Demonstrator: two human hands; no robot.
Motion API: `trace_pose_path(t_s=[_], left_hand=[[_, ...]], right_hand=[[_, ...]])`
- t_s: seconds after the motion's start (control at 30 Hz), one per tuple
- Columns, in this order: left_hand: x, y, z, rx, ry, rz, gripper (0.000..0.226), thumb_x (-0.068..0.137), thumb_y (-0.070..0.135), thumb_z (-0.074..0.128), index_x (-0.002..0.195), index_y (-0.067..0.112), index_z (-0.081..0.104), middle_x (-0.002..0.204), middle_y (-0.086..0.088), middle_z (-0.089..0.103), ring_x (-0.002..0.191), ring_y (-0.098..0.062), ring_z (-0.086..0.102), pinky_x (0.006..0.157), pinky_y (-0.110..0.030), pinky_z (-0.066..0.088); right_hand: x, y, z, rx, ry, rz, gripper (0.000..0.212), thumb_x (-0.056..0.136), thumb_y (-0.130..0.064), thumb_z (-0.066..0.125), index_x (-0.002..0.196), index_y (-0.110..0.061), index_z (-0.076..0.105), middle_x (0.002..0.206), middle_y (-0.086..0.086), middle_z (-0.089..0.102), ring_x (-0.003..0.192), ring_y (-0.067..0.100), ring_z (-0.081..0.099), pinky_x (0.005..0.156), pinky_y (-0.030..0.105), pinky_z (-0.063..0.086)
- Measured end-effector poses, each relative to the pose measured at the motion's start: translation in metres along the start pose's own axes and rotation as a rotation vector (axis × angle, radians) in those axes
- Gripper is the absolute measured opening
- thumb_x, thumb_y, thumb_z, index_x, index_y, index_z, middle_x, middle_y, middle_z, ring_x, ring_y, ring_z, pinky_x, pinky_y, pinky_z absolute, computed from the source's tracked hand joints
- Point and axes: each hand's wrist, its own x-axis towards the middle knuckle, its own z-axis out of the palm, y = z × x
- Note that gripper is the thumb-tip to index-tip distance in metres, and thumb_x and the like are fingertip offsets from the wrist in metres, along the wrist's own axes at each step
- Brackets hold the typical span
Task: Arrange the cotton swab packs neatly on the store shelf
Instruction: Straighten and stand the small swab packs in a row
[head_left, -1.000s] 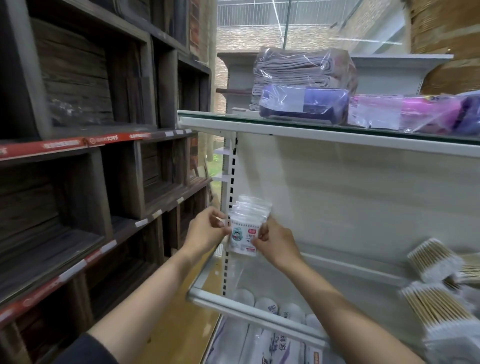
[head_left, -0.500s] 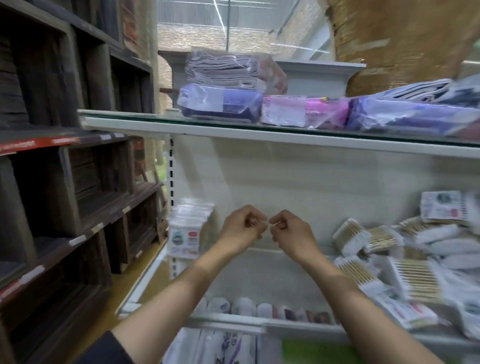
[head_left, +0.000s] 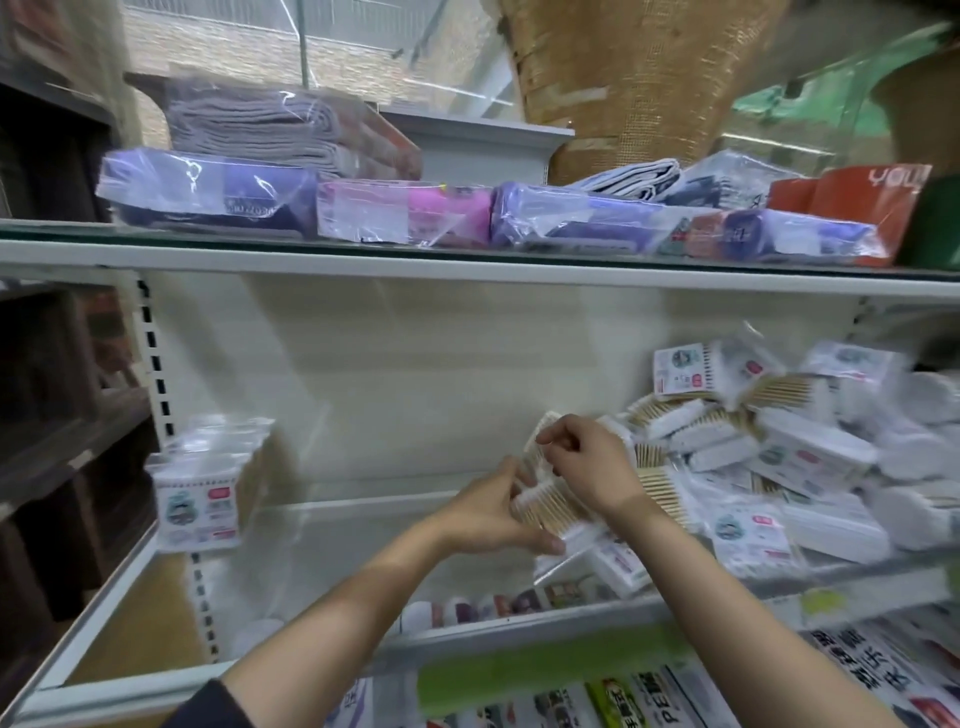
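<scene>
Both hands (head_left: 540, 499), crinkly swab pack (head_left: 545, 506)

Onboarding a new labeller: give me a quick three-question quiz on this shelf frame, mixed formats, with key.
1. True or false: the neat stack of packs stands at the left end of the shelf.
2. Multiple choice: the jumbled pile of cotton swab packs lies A) on the top shelf, B) at the right of the middle shelf, C) on the floor.
3. Fill in: the left hand and right hand both hold one ____ at the pile's edge.

Key:
1. True
2. B
3. swab pack
</scene>
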Motion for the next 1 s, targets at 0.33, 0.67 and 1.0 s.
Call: trace_pose_path(t_s=[0.33,0.67,1.0], left_hand=[[-0.016,-0.022,-0.06,-0.788,0.29,-0.12,0.011,0.094,0.024,0.048,0.09,0.017,0.055,0.09,-0.012,0.059,0.06,-0.021,0.066,0.05,-0.025,0.05],[-0.031,-0.057,-0.094,-1.163,0.308,-0.14,0.067,0.083,0.059,0.042,0.099,-0.001,0.066,0.082,-0.013,0.066,0.047,-0.019,0.054,0.048,-0.022,0.043],[-0.036,-0.064,-0.083,-1.136,0.283,0.063,0.034,0.071,0.032,0.073,0.099,0.016,0.064,0.088,-0.001,0.07,0.06,-0.011,0.061,0.051,-0.017,0.045]], right_hand=[[0.003,-0.026,0.026,0.443,-0.086,-0.021,0.025,0.095,-0.011,0.046,0.095,-0.026,0.065,0.098,-0.002,0.064,0.066,0.008,0.055,0.056,0.013,0.041],[0.016,-0.043,0.072,0.639,-0.265,0.048,0.004,0.09,-0.012,0.06,0.09,-0.008,0.062,0.065,0.006,0.051,0.043,0.008,0.043,0.042,0.018,0.034],[0.011,-0.038,0.079,1.145,-0.501,0.168,0.025,0.076,-0.029,0.064,0.094,-0.014,0.056,0.083,0.003,0.064,0.044,0.011,0.055,0.04,0.018,0.044]])
